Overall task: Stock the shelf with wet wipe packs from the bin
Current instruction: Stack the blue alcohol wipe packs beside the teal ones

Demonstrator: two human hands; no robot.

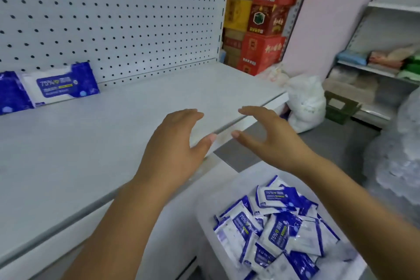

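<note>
Most wet wipe packs point(277, 229) are lying heaped in the bin point(205, 229), lower right, below and nearer the camera than both hands. Two more are standing on the shelf point(113, 134) far left against the pegboard point(113, 18): a front-facing pack point(61, 84) and a second pack point(10, 95) cut off by the frame edge, both well apart from the hands. The left hand point(175, 141) is hovering over the shelf's front edge and the right hand point(266, 136) is hovering just past that edge. Both are holding nothing, with fingers relaxed and slightly curved, palms facing each other, and thumbs near but not touching.
</note>
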